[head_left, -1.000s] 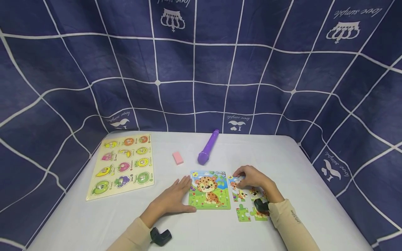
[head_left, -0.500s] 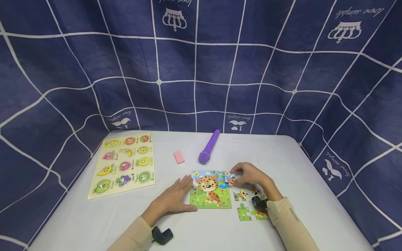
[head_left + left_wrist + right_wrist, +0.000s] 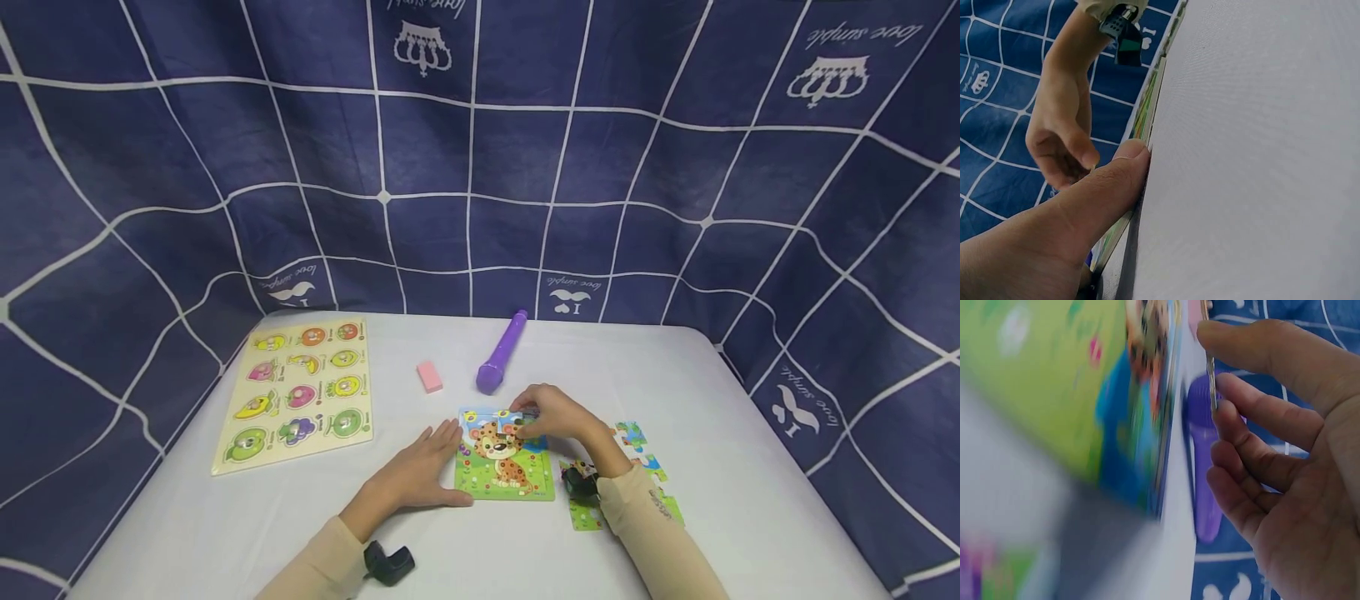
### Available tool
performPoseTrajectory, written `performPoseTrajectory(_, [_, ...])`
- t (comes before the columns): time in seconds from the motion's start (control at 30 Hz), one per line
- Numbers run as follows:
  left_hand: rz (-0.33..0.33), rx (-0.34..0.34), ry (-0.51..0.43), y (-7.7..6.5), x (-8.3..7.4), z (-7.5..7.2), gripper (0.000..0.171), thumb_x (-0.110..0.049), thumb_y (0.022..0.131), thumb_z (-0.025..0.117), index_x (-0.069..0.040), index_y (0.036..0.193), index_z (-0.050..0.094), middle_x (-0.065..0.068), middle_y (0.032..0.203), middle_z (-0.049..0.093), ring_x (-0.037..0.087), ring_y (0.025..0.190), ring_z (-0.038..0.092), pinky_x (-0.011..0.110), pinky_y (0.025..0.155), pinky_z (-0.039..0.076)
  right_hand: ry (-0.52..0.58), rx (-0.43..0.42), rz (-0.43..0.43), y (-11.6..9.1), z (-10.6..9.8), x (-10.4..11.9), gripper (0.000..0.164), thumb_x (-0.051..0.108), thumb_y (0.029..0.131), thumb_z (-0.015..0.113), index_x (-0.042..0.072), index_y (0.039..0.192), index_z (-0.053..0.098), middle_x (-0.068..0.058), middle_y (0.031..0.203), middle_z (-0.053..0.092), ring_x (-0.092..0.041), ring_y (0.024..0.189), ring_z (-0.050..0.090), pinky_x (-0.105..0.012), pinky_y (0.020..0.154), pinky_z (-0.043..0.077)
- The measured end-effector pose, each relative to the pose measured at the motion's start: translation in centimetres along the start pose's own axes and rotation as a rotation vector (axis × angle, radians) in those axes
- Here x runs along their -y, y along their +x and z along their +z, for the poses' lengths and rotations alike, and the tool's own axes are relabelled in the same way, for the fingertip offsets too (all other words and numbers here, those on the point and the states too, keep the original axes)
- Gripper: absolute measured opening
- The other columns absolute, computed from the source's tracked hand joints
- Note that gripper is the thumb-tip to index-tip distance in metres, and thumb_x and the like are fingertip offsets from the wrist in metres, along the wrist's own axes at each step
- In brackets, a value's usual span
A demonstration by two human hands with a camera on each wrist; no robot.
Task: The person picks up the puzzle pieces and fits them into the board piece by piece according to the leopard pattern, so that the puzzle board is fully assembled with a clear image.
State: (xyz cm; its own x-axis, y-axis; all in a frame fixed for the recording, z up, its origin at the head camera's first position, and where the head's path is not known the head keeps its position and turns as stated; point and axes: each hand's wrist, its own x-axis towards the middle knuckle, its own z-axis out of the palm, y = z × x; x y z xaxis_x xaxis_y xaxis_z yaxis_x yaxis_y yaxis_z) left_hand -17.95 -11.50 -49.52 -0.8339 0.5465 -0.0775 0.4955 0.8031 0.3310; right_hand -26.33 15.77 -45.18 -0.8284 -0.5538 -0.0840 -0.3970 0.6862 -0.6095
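Observation:
A square jigsaw board (image 3: 487, 482) with a leopard picture lies flat on the table in the head view. My left hand (image 3: 420, 468) rests along its left side with fingers extended, and the thumb (image 3: 1107, 181) touches the board's edge in the left wrist view. Over the board's upper part is my right hand (image 3: 558, 414). It pinches a puzzle piece (image 3: 1212, 381), seen edge-on in the right wrist view, between thumb and fingertips. Whether the piece touches the board cannot be told.
Several loose puzzle pieces (image 3: 587, 517) lie right of the board, partly hidden under my right forearm. Behind are a purple toy microphone (image 3: 502, 352) and a pink block (image 3: 429, 377). A fruit puzzle board (image 3: 281, 400) lies at the left. Blue curtain (image 3: 480, 158) surrounds the table.
My right hand has picked a puzzle piece from the loose ones and carried it left over the leopard board. The left hand has stayed at the board's left side.

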Motion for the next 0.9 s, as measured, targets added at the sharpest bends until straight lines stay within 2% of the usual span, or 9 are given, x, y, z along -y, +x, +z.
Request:
performPoseTrajectory(0.27, [0.008, -0.004, 0.009, 0.0, 0.0, 0.0, 0.113, -0.078, 0.075, 0.058, -0.002, 0.152, 0.027, 0.015, 0.162, 0.019, 0.028, 0.151, 0.020, 0.045, 0.123, 0.021, -0.078, 0.006, -0.091, 2.1, 1.7, 2.4, 0.037, 0.019, 0.074, 0.083, 0.005, 0.107, 0.072, -0.004, 0.105, 0.071, -0.019, 0.098, 0.061, -0.037, 0.090, 0.052])
performPoseTrajectory(0.53, [0.002, 0.002, 0.011, -0.1, -0.3, -0.1, 0.113, -0.078, 0.075, 0.058, -0.002, 0.153, 0.027, 0.014, 0.163, 0.019, 0.027, 0.151, 0.019, 0.044, 0.124, 0.021, -0.090, 0.035, -0.062, 3.0, 3.1, 3.0, 0.037, 0.019, 0.075, 0.083, 0.005, 0.107, 0.073, -0.005, 0.107, 0.069, -0.018, 0.099, 0.058, -0.037, 0.092, 0.051])
performPoseTrajectory(0.73, [0.002, -0.002, 0.006, -0.2, -0.3, -0.2, 0.112, -0.077, 0.076, 0.059, -0.002, 0.152, 0.027, 0.014, 0.163, 0.019, 0.028, 0.151, 0.020, 0.045, 0.124, 0.021, -0.119, 0.028, -0.021, 3.4, 3.5, 3.1, 0.036, 0.018, 0.074, 0.082, 0.007, 0.107, 0.073, -0.006, 0.110, 0.070, -0.020, 0.105, 0.058, -0.039, 0.098, 0.048])
performPoseTrajectory(0.9, [0.003, 0.000, 0.001, -0.2, -0.3, -0.2, 0.112, -0.076, 0.076, 0.059, -0.001, 0.153, 0.027, 0.015, 0.163, 0.019, 0.028, 0.151, 0.020, 0.045, 0.124, 0.021, -0.139, 0.013, -0.001, 3.5, 3.8, 3.3, 0.036, 0.016, 0.074, 0.082, 0.007, 0.107, 0.073, -0.006, 0.110, 0.069, -0.021, 0.105, 0.057, -0.039, 0.097, 0.049])
